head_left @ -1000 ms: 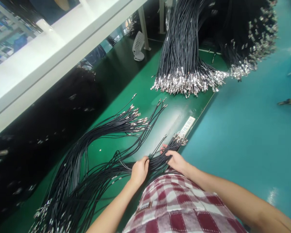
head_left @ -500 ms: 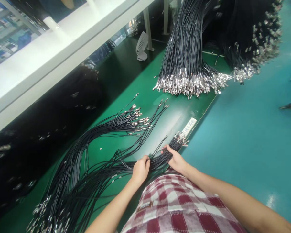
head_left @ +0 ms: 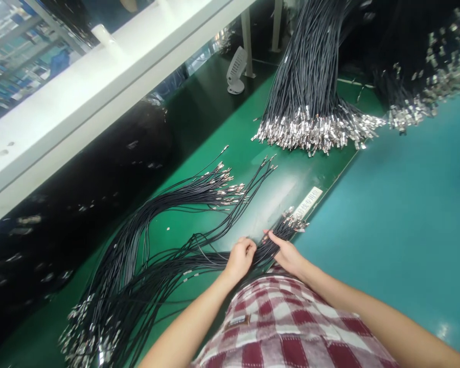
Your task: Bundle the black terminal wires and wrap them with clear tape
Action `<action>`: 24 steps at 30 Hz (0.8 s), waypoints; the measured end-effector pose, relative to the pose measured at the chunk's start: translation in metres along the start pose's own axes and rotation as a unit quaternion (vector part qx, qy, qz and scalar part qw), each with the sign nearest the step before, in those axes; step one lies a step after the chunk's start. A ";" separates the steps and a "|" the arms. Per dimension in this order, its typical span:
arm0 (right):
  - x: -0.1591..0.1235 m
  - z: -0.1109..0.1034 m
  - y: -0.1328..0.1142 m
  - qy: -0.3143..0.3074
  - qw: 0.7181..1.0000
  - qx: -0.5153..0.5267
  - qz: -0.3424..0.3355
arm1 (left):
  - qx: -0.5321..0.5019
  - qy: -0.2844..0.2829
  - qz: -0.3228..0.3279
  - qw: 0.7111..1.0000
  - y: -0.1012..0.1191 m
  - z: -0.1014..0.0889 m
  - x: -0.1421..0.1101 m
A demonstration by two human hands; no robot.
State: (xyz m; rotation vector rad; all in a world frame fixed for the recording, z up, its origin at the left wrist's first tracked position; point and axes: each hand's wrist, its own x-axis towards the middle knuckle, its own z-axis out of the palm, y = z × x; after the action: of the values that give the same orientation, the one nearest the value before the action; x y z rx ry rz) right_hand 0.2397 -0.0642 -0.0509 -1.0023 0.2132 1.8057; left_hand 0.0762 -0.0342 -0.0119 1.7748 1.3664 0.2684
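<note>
On the surface (head_left: 233, 132), the near wire bundle (head_left: 205, 261) runs rightward to the edge, the left hand (head_left: 242, 258) at it, the right hand (head_left: 289, 256) nearer its tips, and a label strip (head_left: 311, 200) just beyond those. A second wire bundle (head_left: 180, 196) lies behind; farther back stands a fan (head_left: 236, 71), with a third wire bundle (head_left: 310, 76) to its right. A rail (head_left: 111, 76) crosses at upper left, the floor (head_left: 387, 204) at right.
</note>
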 end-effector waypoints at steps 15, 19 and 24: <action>0.011 0.000 -0.002 0.017 0.999 0.029 0.040 | 0.137 0.122 -0.032 0.982 -0.049 -0.067 0.073; 0.015 -0.001 -0.001 0.015 0.999 0.033 0.029 | 0.046 0.038 0.015 0.998 -0.039 -0.075 0.030; 0.014 0.004 -0.006 -0.003 0.999 0.048 0.026 | 0.093 -0.040 0.039 0.994 -0.033 -0.066 -0.030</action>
State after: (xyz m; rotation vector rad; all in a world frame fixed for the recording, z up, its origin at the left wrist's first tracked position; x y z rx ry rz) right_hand 0.2407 -0.0496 -0.0564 -0.9303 0.3210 1.8271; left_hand 0.0016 -0.0267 0.0137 1.9741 1.3015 0.1149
